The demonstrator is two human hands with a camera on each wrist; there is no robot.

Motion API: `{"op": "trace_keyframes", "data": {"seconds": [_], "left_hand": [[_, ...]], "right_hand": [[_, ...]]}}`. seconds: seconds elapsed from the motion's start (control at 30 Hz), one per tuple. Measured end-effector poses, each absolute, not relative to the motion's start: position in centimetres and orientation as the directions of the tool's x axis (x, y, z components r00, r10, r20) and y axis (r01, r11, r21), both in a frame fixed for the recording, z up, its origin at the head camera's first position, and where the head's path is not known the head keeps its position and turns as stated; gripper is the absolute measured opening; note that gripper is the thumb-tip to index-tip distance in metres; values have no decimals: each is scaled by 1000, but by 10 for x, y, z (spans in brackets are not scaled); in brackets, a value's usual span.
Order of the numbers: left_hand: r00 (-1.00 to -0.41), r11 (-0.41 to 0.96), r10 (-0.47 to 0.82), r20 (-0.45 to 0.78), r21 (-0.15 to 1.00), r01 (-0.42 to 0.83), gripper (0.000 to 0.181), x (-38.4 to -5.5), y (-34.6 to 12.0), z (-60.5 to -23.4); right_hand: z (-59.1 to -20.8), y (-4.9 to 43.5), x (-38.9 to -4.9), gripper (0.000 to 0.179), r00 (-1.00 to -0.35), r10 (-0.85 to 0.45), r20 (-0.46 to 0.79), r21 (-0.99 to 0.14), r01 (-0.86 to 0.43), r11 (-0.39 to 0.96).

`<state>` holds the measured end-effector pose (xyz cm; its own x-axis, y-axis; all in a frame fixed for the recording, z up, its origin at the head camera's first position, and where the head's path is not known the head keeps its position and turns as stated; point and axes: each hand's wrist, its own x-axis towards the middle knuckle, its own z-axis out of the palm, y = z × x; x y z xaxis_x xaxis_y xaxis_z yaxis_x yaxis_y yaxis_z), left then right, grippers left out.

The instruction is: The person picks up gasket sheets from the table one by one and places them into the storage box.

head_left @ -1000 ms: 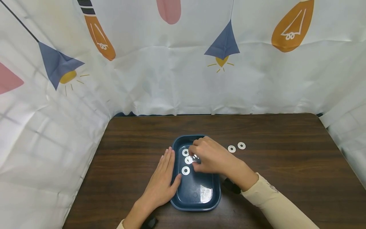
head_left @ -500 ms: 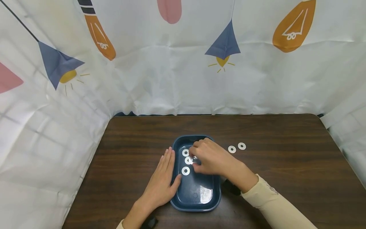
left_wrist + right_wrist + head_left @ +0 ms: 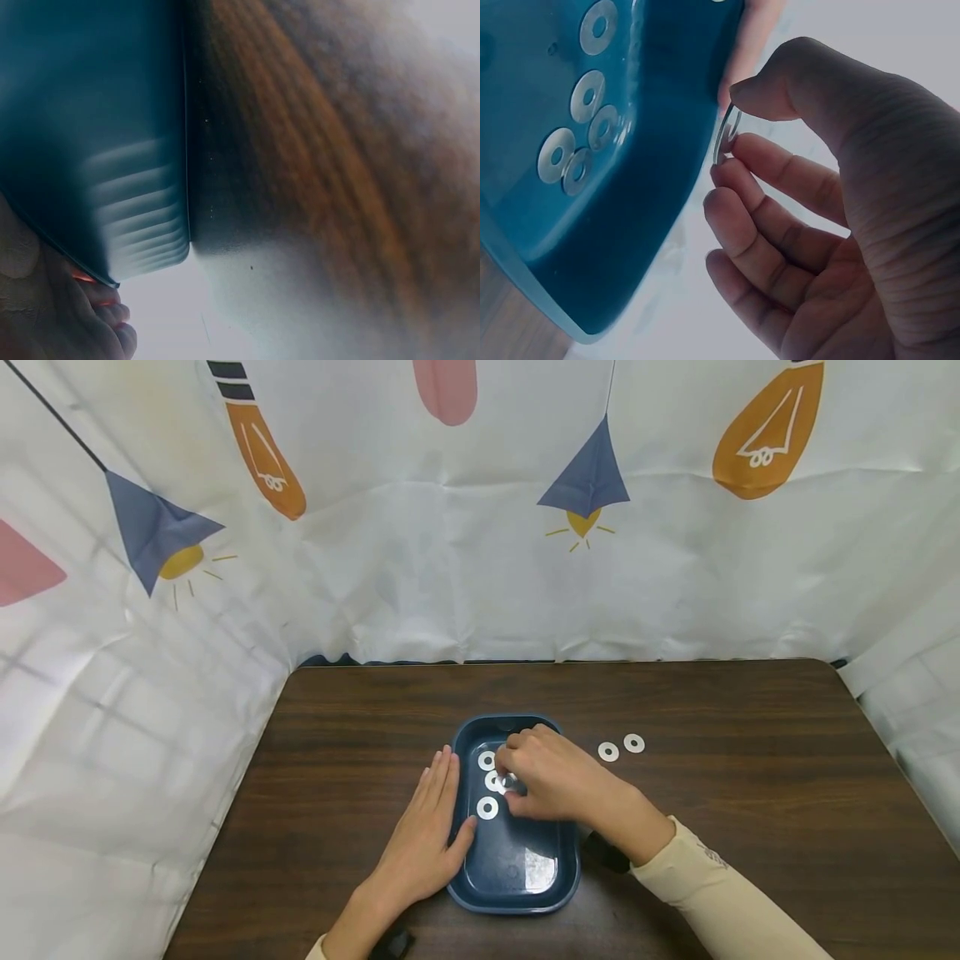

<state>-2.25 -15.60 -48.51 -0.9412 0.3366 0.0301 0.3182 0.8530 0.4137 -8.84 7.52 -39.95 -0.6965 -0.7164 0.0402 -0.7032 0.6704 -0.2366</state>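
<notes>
My left hand [image 3: 423, 835] rests along the left rim of a blue tray [image 3: 517, 906], fingers straight and thumb over the edge. Above the tray's right side, my right hand [image 3: 558, 777] pinches a flat metal washer [image 3: 723, 142] between thumb and fingertips, the washer standing on edge in the right wrist view. Several washers [image 3: 487, 808] lie flat on the tray's bottom near its left side; smaller rings beside them in the right wrist view may be reflections. The left wrist view has the tray's outer wall [image 3: 135, 195] and part of the left hand [image 3: 67, 315].
Two loose washers [image 3: 608, 752] lie on the dark wooden table [image 3: 360, 718], to the right of the tray's far end. A white curtain [image 3: 450, 577] with printed lamps hangs behind the table and at its sides.
The right hand has shifted very slightly toward the near side, with the pinched washer turning a little in its fingertips. The left hand and tray have stayed in place.
</notes>
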Motion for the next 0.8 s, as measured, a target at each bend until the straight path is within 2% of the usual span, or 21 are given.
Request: {"op": "trace_keyframes", "data": {"seconds": [0.4, 0.8], "left_hand": [[-940, 855, 340, 32, 405, 323, 89, -23, -156, -486], [-949, 856, 316, 2, 430, 287, 91, -23, -155, -484]], "right_hand": [[-392, 83, -91, 30, -697, -714, 69, -237, -707, 667], [-386, 109, -99, 19, -722, -671, 169, -218, -692, 689]]}}
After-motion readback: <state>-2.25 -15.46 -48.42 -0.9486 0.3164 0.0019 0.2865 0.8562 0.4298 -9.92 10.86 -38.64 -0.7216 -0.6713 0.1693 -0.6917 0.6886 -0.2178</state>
